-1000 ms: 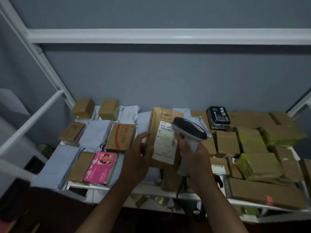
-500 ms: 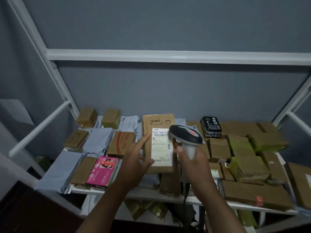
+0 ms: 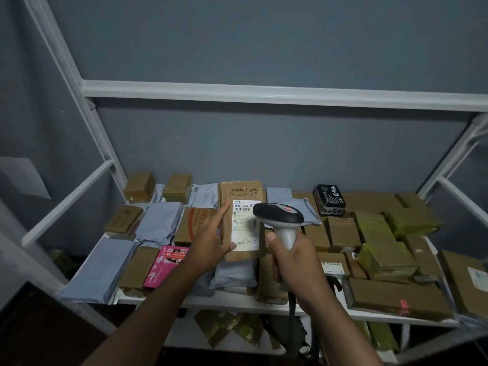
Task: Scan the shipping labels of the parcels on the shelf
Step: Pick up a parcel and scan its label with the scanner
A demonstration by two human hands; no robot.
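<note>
My left hand holds a brown cardboard parcel upright above the shelf, thumb across its lower front and fingers along its left edge. A white shipping label with a barcode faces me on the parcel. My right hand grips the handle of a grey and black barcode scanner, whose head sits just right of the label and covers its right edge. The scanner's cable hangs down below my wrist.
The white metal shelf carries several brown boxes, grey mailer bags, a pink box, a black box and yellow-green taped parcels. A white crossbar runs above. More packages lie on the lower level.
The view has tilted so the shelf sits lower in frame. The parcel has straightened upright and the scanner head has stayed close to the label's right side.
</note>
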